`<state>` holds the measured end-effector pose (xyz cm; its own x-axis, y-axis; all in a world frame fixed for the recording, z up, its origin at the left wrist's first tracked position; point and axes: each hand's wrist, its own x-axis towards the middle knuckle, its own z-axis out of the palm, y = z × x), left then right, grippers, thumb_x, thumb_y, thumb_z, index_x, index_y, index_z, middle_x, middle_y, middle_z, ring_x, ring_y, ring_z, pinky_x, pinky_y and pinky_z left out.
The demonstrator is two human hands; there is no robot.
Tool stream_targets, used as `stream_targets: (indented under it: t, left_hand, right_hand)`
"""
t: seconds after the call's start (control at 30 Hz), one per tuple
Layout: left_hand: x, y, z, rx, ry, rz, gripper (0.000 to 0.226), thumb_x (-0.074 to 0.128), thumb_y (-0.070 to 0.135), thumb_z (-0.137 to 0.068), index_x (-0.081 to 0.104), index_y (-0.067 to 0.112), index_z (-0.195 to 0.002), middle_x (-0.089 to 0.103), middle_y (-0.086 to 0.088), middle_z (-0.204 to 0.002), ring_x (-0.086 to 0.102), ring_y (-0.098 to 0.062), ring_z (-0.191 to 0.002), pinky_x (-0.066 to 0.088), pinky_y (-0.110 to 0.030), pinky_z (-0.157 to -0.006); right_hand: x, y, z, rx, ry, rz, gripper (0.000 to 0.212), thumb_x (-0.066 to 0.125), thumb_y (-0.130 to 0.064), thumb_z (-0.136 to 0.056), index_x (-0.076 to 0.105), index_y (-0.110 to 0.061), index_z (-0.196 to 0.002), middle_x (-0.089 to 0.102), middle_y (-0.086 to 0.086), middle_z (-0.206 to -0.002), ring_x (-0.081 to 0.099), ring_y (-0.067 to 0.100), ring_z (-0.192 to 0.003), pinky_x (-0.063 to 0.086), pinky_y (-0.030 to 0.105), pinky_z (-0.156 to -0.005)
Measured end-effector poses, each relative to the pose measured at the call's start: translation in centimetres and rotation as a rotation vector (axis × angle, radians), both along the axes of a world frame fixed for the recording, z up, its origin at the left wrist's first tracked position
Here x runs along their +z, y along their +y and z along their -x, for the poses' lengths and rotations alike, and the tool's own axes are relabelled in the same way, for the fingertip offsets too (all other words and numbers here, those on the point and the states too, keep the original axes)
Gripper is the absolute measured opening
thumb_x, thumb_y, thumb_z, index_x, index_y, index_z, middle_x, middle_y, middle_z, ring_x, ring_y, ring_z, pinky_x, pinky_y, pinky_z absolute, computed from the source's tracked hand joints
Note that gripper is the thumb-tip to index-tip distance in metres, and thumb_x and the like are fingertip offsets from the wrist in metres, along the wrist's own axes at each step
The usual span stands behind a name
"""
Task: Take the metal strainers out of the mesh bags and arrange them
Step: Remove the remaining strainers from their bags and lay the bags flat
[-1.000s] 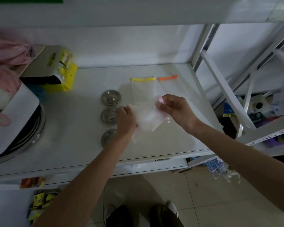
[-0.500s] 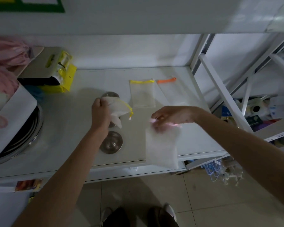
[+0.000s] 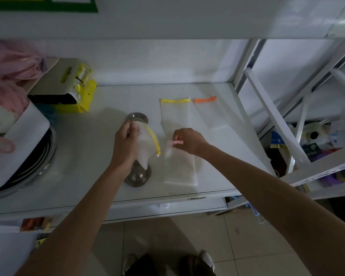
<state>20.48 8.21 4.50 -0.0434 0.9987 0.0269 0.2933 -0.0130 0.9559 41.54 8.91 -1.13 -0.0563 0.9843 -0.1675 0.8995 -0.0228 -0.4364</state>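
Now my right hand (image 3: 187,141) has laid its pink-trimmed mesh bag (image 3: 179,166) flat on the shelf (image 3: 100,148), fingers still pinching the trim. My left hand (image 3: 126,144) still grips the yellow-trimmed bag (image 3: 147,144) above two strainers (image 3: 137,176).

On a white shelf (image 3: 88,156), silver metal strainers (image 3: 138,177) lie left of translucent white mesh bags trimmed yellow (image 3: 174,100), orange (image 3: 205,100) and pink (image 3: 174,143); a yellow package (image 3: 84,96) lies farther left.
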Motion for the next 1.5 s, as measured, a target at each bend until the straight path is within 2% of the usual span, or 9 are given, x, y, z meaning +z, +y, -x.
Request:
stream_targets:
  t: [0.13,0.23,0.33,0.47,0.77,0.9,1.17,1.3,1.5]
  left_hand:
    - [0.8,-0.6,-1.6,-0.114,-0.039,0.0,0.025,0.046,0.026,-0.1,0.057,0.016,-0.079,0.053,0.009,-0.068,0.048,0.009,-0.057,0.038,-0.017,-0.066]
    - [1.6,-1.5,-3.9,-0.206,-0.029,-0.018,0.021,0.046,0.023,-0.1,0.058,0.015,-0.084,0.052,0.007,-0.069,0.048,0.01,-0.056,0.038,-0.015,-0.067]
    - [2.1,-2.2,-6.6,-0.295,-0.046,-0.044,0.024,0.043,0.017,-0.101,0.056,0.009,-0.083,0.047,0.0,-0.067,0.041,0.003,-0.053,0.034,-0.011,-0.053]
    - [0.5,-2.9,-9.7,-0.285,-0.097,0.031,0.023,0.044,0.014,-0.099,0.054,0.012,-0.078,0.048,0.002,-0.065,0.042,-0.001,-0.056,0.037,-0.021,-0.054]
    - [-2.0,-9.6,-15.9,-0.526,-0.245,0.769,0.009,0.048,0.002,-0.093,0.054,-0.003,-0.099,0.065,-0.011,-0.077,0.067,-0.008,-0.047,0.051,-0.019,-0.041]
    - [-3.0,-10.5,-17.5,-0.61,-0.168,0.843,0.013,0.049,0.001,-0.091,0.058,0.001,-0.082,0.071,-0.02,-0.085,0.068,-0.015,-0.053,0.052,-0.018,-0.045]
    - [-4.4,-10.3,-17.5,-0.542,-0.18,0.928,0.024,0.042,0.014,-0.098,0.054,-0.006,-0.099,0.068,-0.017,-0.075,0.064,-0.011,-0.042,0.05,-0.017,-0.04]
    - [-4.6,-10.1,-15.9,-0.669,0.006,0.796,0.023,0.045,0.018,-0.096,0.056,-0.001,-0.092,0.069,-0.017,-0.082,0.065,-0.016,-0.052,0.054,-0.022,-0.049]
    - [-3.0,-7.7,-9.8,-0.718,0.803,0.122,0.026,0.042,0.025,-0.095,0.06,0.006,-0.098,0.069,-0.015,-0.095,0.066,-0.031,-0.087,0.052,-0.038,-0.077]
  right_hand:
    - [1.8,-0.1,-0.7,-0.157,0.326,-0.062,0.021,0.065,-0.033,-0.087,0.07,-0.012,-0.086,0.072,0.004,-0.087,0.065,0.018,-0.08,0.053,0.032,-0.077]
    - [4.6,-0.5,-1.1,-0.307,0.878,0.229,0.035,0.047,-0.043,-0.096,0.067,-0.014,-0.093,0.066,-0.001,-0.084,0.06,0.012,-0.076,0.048,0.023,-0.072]
    - [6.2,-2.0,-3.2,-0.303,1.032,0.445,0.024,0.053,-0.036,-0.093,0.063,-0.016,-0.09,0.062,0.002,-0.084,0.058,0.015,-0.076,0.044,0.023,-0.071]
    - [7.0,-4.3,-8.1,-0.241,0.855,0.365,0.008,0.062,-0.007,-0.084,0.07,-0.01,-0.084,0.055,0.011,-0.079,0.053,0.015,-0.073,0.045,0.024,-0.074]
    - [6.9,-5.0,-15.1,-0.135,0.141,0.275,0.007,0.067,-0.014,-0.085,0.066,-0.017,-0.079,0.073,0.013,-0.083,0.067,0.02,-0.065,0.053,0.033,-0.069]
    - [4.2,-4.2,-14.8,-0.112,-0.159,0.225,0.005,0.064,-0.018,-0.086,0.065,-0.021,-0.083,0.069,0.005,-0.097,0.066,0.018,-0.08,0.056,0.034,-0.082]
    - [1.1,-4.0,-13.6,-0.168,-0.287,0.108,0.018,0.051,-0.02,-0.087,0.068,-0.026,-0.091,0.068,0.001,-0.101,0.064,0.024,-0.09,0.046,0.031,-0.072]
    - [0.7,-3.9,-13.2,-0.152,-0.317,0.043,0.015,0.052,-0.019,-0.087,0.065,-0.024,-0.09,0.064,0.003,-0.099,0.064,0.026,-0.09,0.045,0.032,-0.071]
    - [2.0,-3.2,-10.3,-0.097,-0.359,-0.055,0.016,0.057,-0.018,-0.087,0.066,-0.02,-0.1,0.063,0.005,-0.11,0.062,0.026,-0.099,0.049,0.037,-0.085]
